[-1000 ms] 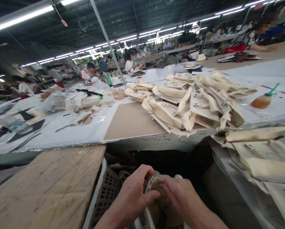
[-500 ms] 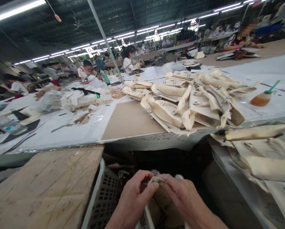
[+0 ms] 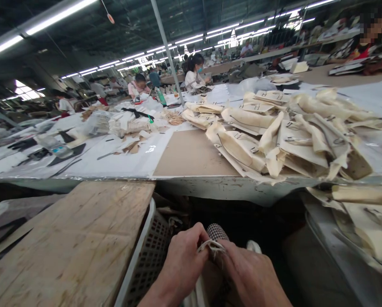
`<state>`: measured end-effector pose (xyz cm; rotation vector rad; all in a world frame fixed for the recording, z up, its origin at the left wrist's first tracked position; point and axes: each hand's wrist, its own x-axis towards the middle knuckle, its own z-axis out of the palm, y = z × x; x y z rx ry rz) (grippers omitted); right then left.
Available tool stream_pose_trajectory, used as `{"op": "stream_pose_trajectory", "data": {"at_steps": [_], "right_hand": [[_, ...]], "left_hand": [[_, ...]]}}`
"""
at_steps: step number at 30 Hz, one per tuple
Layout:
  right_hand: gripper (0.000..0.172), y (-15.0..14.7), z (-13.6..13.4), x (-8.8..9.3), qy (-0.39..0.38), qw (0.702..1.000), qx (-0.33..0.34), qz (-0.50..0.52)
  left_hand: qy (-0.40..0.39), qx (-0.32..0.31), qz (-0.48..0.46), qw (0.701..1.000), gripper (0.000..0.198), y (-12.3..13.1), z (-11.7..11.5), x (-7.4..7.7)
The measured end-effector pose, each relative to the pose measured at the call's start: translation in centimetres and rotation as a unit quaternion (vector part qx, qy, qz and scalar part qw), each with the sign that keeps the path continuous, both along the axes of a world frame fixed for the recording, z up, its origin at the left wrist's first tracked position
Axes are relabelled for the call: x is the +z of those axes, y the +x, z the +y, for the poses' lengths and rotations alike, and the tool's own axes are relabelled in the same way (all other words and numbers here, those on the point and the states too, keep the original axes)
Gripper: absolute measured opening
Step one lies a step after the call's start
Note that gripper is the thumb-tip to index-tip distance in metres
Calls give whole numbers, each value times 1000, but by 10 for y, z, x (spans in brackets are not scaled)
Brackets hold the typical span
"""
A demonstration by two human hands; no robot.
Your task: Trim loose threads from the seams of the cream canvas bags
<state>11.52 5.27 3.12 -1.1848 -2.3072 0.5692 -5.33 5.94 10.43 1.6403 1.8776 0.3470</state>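
Both hands meet low in the picture over a white plastic crate point(image 3: 139, 251). My left hand point(image 3: 181, 266) is closed, thumb and fingers pinching a tuft of pale frayed threads point(image 3: 211, 246). My right hand point(image 3: 247, 275) is closed too, gripping the same pale cloth piece from the right. Most of the piece is hidden under the hands. A bit of checked black-and-white fabric point(image 3: 217, 232) shows just beyond the fingers. A heap of cream cloth pieces point(image 3: 283, 136) lies on the worktable ahead, out of reach of either hand.
A worn plywood board point(image 3: 72, 238) lies at my left beside the crate. More cream pieces point(image 3: 366, 213) rest on a surface at right. The long table point(image 3: 191, 155) carries scraps, white sheets and a water bottle point(image 3: 55, 147). Other people work at tables further back.
The view has shifted left, so the table contents slid right. My hands worked the cloth piece: its rounded end is now drawn down, leaving a frayed thread tuft pinched between them.
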Motion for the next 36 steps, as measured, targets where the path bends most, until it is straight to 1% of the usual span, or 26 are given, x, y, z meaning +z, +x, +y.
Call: {"op": "stream_pose_trajectory", "data": {"at_steps": [2,5,9,13,16,20,24,27,29,33,35,36], "right_hand": [[27,0,-1,-1,-3,1000,2,-8],[26,3,2,2,-17,999,25,-18],[26,8,7,7,-33,999,31,28],[30,7,10,10,-2,997,4,78],[30,6,13,16,-24,996,-1,84],[38,6,17,24,-38,995,-3,95],[40,8,19,22,-47,992,-6,115],[40,8,21,19,-54,991,-1,120],[39,9,22,18,-59,991,2,116],[37,9,24,18,-72,990,10,119],[34,9,26,19,-79,988,12,130],[32,9,26,19,-84,987,12,137]], "left_hand": [[-6,9,21,1000,13,2,1,0],[-6,17,34,999,11,4,2,0],[7,10,14,1000,10,6,1,0],[19,-15,-5,1000,10,7,1,0],[31,-39,-5,999,11,7,2,0],[33,-77,-28,996,8,4,5,1],[24,-105,-77,991,4,-3,6,7],[22,-122,-117,985,9,-8,4,9],[28,-132,-121,983,15,-9,2,6],[64,-156,-85,982,22,-9,0,-4],[70,-150,-86,982,24,-8,1,-8],[66,-138,-94,984,24,-8,1,-8]]}}
